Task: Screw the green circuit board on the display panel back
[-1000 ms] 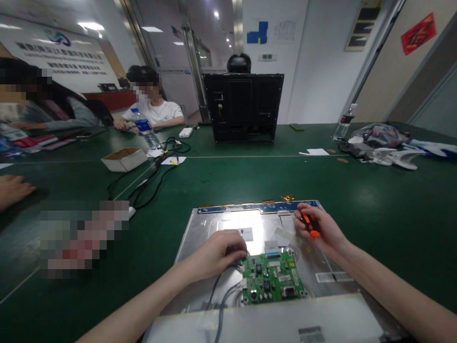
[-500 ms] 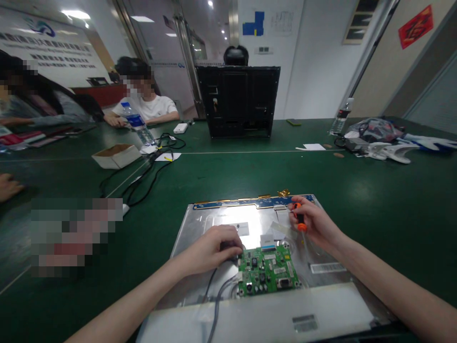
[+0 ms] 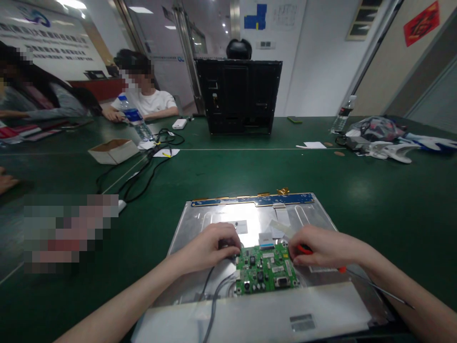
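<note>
A green circuit board (image 3: pixel 266 267) lies on the metal back of a display panel (image 3: pixel 189 228), with a blue strip board (image 3: pixel 232 201) along the far edge. My left hand (image 3: pixel 214 245) is closed at the board's upper left corner, its fingertips pinching that edge. At the right edge is my right hand (image 3: pixel 317 247), wrapped round an orange and black screwdriver (image 3: pixel 342 269); its shaft points back toward my forearm, and its fingertips are by the board's upper right corner. Grey cables (image 3: pixel 214 305) run from the board's left side.
A black panel frame (image 3: pixel 241 97) stands upright across the table. An open box (image 3: pixel 114 151), black cables (image 3: pixel 148 166) and a water bottle (image 3: pixel 134 118) are at the left. Gloves (image 3: pixel 389 151) and another bottle (image 3: pixel 343 114) lie at the right. A person (image 3: pixel 150 100) sits at the far left.
My right hand has come down from the blue strip to the circuit board's right edge, and the screwdriver has turned so its shaft points right and back. My left hand has hardly moved.
</note>
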{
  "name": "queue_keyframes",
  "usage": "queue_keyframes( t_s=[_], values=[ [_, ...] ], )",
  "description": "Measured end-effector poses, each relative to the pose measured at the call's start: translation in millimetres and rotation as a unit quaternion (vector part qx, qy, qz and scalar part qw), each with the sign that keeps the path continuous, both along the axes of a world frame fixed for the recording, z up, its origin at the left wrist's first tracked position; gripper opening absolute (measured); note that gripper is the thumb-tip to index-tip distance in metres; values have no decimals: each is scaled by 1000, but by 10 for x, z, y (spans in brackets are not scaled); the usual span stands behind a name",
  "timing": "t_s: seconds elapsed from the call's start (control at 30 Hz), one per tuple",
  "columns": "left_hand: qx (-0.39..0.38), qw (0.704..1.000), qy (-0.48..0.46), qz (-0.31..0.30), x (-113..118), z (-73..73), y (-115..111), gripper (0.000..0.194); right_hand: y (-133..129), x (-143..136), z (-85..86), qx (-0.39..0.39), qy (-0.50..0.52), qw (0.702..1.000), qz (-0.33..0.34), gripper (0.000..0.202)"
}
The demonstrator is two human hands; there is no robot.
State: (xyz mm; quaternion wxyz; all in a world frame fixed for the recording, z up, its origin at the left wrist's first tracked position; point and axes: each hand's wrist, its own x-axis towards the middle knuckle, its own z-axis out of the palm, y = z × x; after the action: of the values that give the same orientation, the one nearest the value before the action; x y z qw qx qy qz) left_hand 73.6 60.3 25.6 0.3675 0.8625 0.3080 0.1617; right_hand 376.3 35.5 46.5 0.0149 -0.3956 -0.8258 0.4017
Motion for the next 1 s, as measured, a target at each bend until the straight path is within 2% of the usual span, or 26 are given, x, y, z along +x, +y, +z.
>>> queue_keyframes(
  t_s=[0.43, 0.57, 0.63, 0.7, 0.77, 0.87, 0.93, 1.0],
  values=[
    [20, 1000, -12, -3, -5, -18, 10, 10, -1, -67, 94, -18, -56, 998, 16, 12],
    [18, 1000, -12, -10, -20, 6, 13, 10, 12, -31, 158, -52, -54, 997, 21, 16],
    [10, 1000, -11, -15, -28, 13, 16, 11, 40, -20, 145, -58, -16, 998, -8, 19],
    [2, 1000, -11, -17, -30, 14, 18, 11, 74, -28, 88, -70, 63, 993, -69, 17],
    [-6, 1000, -11, -14, -27, 11, 20, 11, 104, -55, 16, -131, 186, 963, -147, 10],
    [-7, 1000, -7, -9, -18, 12, 21, 10, 139, -129, -11, -270, 372, 859, -227, 13],
    [-7, 1000, -2, -9, -15, 19, 18, 10, 168, -197, 80, -311, 437, 808, -243, 19],
    [-9, 1000, 2, -8, -13, 28, 13, 11, 211, -288, 253, -295, 463, 795, -258, 28]
  ],
)
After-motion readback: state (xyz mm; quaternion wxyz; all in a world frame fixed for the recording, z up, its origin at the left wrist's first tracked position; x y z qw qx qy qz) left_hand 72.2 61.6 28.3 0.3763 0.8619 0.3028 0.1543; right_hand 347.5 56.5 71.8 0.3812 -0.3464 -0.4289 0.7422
